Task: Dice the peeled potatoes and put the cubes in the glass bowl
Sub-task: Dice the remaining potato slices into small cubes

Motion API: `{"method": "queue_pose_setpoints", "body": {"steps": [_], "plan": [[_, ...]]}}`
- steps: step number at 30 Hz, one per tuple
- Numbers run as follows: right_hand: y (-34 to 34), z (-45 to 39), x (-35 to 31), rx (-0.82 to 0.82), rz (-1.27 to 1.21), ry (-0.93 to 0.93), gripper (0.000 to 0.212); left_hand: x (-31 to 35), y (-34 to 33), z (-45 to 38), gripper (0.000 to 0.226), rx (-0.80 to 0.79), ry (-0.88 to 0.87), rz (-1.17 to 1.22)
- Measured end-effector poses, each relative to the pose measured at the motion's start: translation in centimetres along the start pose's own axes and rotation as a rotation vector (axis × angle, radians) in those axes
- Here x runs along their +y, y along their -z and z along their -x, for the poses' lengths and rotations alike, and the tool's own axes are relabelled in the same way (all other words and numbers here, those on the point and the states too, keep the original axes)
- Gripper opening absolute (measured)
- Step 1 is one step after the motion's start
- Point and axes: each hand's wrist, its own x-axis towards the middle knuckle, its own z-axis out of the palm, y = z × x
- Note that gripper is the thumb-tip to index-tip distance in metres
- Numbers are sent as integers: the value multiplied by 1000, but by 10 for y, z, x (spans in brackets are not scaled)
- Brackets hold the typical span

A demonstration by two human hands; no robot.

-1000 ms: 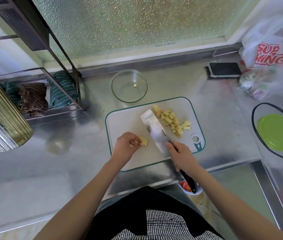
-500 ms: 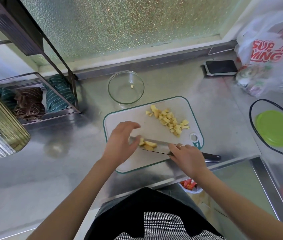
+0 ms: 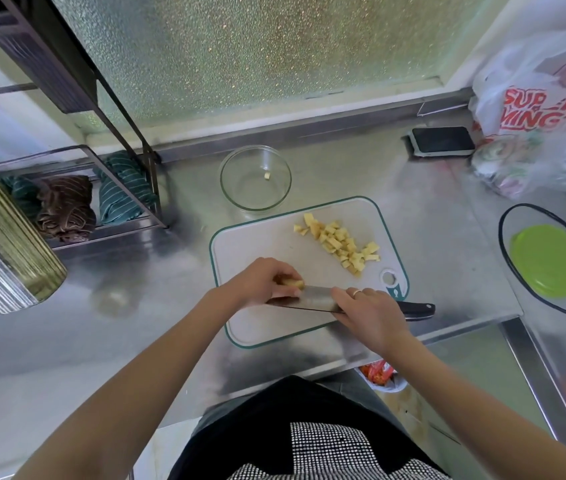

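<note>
This is a home kitchen. The hands work at a stainless steel counter [image 3: 447, 244] that runs below a frosted, pebbled window pane [image 3: 257, 53]. A white cutting board [image 3: 264, 244] with a green rim lies under them. Left of the hands, a wire rack [image 3: 108, 168] holds folded striped cloths [image 3: 67, 207]. Far right of the hands sit a printed plastic shopping bag [image 3: 544, 116] and a green lid [image 3: 551, 259], with a small digital scale [image 3: 442, 141] beyond.

Yellow potato piece [image 3: 292, 283]: mostly hidden under curled left hand [image 3: 263, 282]. White printed plastic bag [image 3: 548, 112]: cropped at right edge.
</note>
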Motion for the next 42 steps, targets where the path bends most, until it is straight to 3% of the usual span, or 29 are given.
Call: {"method": "queue_pose_setpoints", "body": {"steps": [6,12,15,19,23,26,29,32,36,42], "plan": [[3,6,5,-28,-2,3,57,-8,3,-8,13,193,116,128],[4,18,23,-74,12,-6,53,-12,6,-8,17,398,264,575],[3,27,34,-83,19,5,45,-16,8,-7,19,328,260,564],[4,24,37,-91,20,13,18,-13,9,-5,34,33,209,535],[2,21,35,-102,25,55,19,-15,13,-6,52,-134,157,355],[0,19,33,-120,25,71,42,-9,14,-5,52,-186,113,288],[2,15,30,-136,51,89,51,-5,12,-7,35,-181,71,201],[4,14,29,-124,39,98,44,-6,11,-8,20,-101,89,201],[7,17,34,-121,11,91,18,-11,11,-10,21,11,83,227],[8,40,56,-129,-72,40,33,-18,5,-13,25,81,75,274]]}}
